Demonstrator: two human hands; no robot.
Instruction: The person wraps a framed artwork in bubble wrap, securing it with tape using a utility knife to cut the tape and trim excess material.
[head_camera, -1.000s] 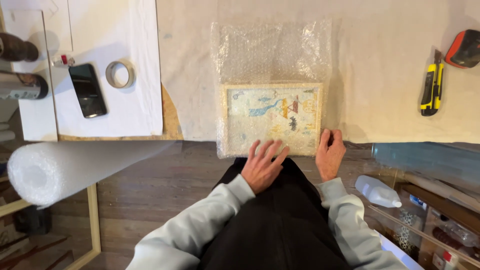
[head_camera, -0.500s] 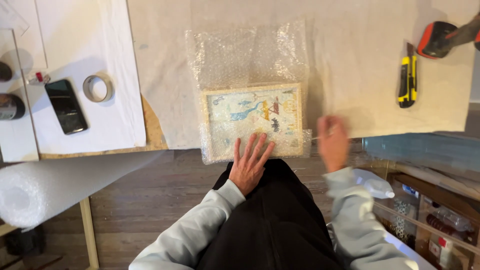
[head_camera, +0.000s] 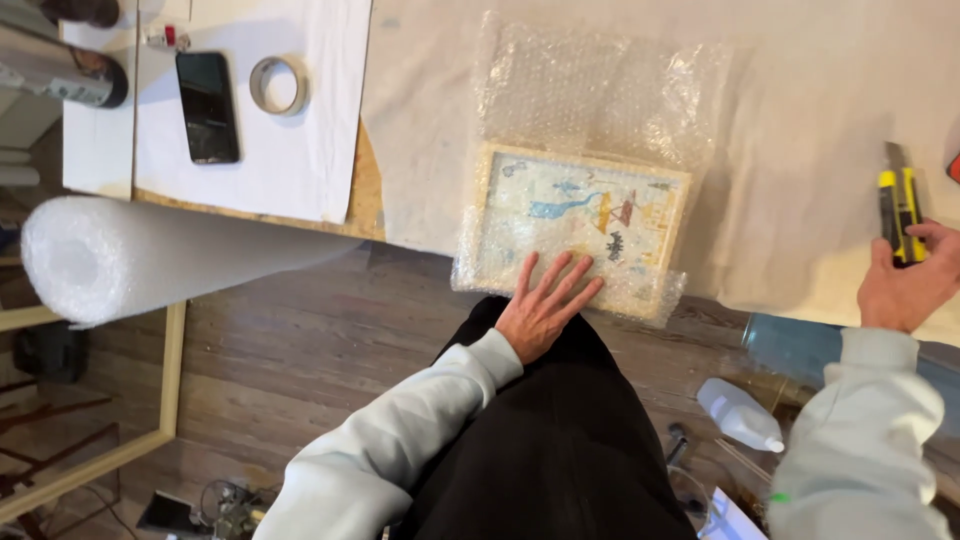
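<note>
A small framed picture (head_camera: 585, 205) with a pale frame lies on a sheet of bubble wrap (head_camera: 600, 95) at the table's near edge, partly covered by the wrap. My left hand (head_camera: 545, 305) rests flat on its lower edge, fingers spread. Far to the right, my right hand (head_camera: 905, 280) closes around the handle of a yellow and black utility knife (head_camera: 898, 200) that lies on the cloth.
A roll of bubble wrap (head_camera: 150, 255) sticks out below the table at left. A black phone (head_camera: 207, 105), a tape ring (head_camera: 278, 84) and a dark bottle (head_camera: 70, 75) lie on white paper. A white plastic bottle (head_camera: 740, 415) stands on the floor at right.
My right hand left the picture's right edge and travelled right to the utility knife. My left hand stayed on the picture. The view shifted and tilted.
</note>
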